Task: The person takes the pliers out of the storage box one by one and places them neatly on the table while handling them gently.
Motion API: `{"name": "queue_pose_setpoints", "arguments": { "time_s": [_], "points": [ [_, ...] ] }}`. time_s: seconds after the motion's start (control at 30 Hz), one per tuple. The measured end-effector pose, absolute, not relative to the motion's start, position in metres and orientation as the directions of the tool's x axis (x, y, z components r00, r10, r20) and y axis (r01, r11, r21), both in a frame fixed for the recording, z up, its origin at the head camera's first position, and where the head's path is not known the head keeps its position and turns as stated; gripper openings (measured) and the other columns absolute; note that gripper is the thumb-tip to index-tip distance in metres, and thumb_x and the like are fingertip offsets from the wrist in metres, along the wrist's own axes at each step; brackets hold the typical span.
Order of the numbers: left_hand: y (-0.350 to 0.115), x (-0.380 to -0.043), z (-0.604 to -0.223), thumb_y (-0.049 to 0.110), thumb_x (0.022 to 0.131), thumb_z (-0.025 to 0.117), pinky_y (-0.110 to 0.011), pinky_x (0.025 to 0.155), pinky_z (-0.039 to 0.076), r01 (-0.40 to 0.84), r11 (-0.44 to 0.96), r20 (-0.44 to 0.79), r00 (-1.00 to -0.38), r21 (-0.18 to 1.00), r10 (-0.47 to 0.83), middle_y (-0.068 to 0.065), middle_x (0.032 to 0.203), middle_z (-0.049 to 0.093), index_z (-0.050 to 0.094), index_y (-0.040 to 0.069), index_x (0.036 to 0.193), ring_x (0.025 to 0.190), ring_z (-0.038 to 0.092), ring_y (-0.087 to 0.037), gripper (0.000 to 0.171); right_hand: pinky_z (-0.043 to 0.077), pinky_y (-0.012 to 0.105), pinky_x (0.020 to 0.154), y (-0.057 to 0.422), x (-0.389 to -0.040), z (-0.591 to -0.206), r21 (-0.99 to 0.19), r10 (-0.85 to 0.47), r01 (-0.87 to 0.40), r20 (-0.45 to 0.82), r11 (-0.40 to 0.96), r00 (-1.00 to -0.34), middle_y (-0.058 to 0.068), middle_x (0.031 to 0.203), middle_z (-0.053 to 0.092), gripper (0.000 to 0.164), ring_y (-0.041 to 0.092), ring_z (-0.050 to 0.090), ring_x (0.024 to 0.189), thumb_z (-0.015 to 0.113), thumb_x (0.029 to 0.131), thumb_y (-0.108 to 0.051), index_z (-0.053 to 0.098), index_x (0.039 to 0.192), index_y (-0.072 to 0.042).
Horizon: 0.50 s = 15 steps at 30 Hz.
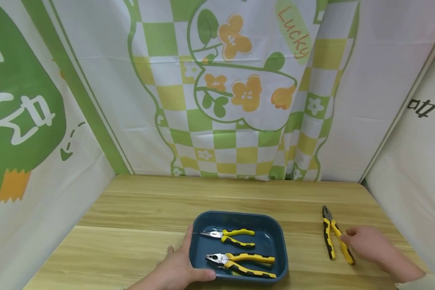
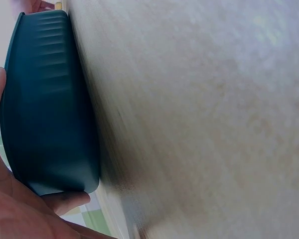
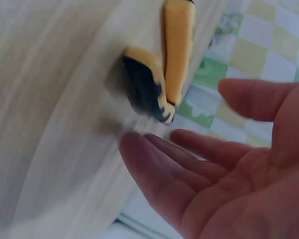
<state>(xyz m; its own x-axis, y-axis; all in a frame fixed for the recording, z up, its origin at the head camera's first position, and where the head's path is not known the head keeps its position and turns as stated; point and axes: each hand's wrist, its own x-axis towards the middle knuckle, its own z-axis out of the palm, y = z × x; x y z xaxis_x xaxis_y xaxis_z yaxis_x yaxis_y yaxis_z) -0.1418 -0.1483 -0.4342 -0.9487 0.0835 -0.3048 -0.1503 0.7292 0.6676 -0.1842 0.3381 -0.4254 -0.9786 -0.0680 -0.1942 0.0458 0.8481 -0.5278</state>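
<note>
A dark blue plastic tray (image 1: 275,225) stands on the table with my left hand (image 1: 179,264) holding its near left corner. The thumb lies at the front rim and the fingers along the left side; the left wrist view shows the tray's outer wall (image 2: 50,109) between them. Inside are yellow-and-black needle-nose pliers (image 1: 217,234) and, nearer me, larger combination pliers (image 1: 250,257). Another pair of combination pliers (image 1: 328,223) lies on the table at the right, its handles spread toward me. My right hand (image 1: 371,245) is beside the right handle, fingers apart and empty in the right wrist view.
The wood-patterned table (image 1: 148,205) extends around the tray. Behind it hangs a green-and-yellow checked cloth (image 1: 246,155), and printed white cloth walls (image 1: 413,173) close in both sides.
</note>
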Motion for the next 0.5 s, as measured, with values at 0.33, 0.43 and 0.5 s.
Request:
{"name": "queue_pose_setpoints", "arguments": {
  "time_s": [0.33, 0.43, 0.5],
  "points": [
    [-0.148, -0.141, -0.435, 0.061, 0.059, 0.09, -0.086, 0.088, 0.008, -0.17, 0.729, -0.322, -0.944, 0.662, 0.072, -0.031, 0.139, 0.049, 0.001, 0.016, 0.161, 0.135, 0.01, -0.066, 0.142, 0.045, 0.063, 0.089, 0.308, -0.184, -0.439, -0.183, -0.265, -0.269, 0.042, 0.946, -0.963, 0.044, 0.125, 0.05, 0.054, 0.056, 0.055, 0.109, 0.069, 0.093, -0.021, 0.054, 0.127, 0.019],
    [-0.147, -0.141, -0.436, 0.06, 0.058, 0.091, -0.085, 0.089, 0.009, -0.183, 0.723, -0.326, -0.943, 0.666, 0.061, -0.034, 0.14, 0.047, 0.002, 0.016, 0.161, 0.135, 0.01, -0.066, 0.143, 0.046, 0.062, 0.087, 0.305, -0.183, -0.44, -0.16, -0.265, -0.264, 0.016, 0.951, -0.964, 0.045, 0.127, 0.047, 0.056, 0.056, 0.055, 0.108, 0.071, 0.092, -0.022, 0.054, 0.127, 0.019],
    [-0.146, -0.141, -0.437, 0.06, 0.057, 0.091, -0.085, 0.09, 0.009, -0.187, 0.72, -0.325, -0.944, 0.668, 0.056, -0.034, 0.14, 0.046, 0.003, 0.017, 0.161, 0.135, 0.01, -0.066, 0.144, 0.047, 0.062, 0.086, 0.306, -0.182, -0.442, -0.148, -0.263, -0.261, 0.006, 0.954, -0.965, 0.045, 0.127, 0.047, 0.056, 0.056, 0.056, 0.107, 0.073, 0.091, -0.022, 0.055, 0.126, 0.018]
  ]
}}
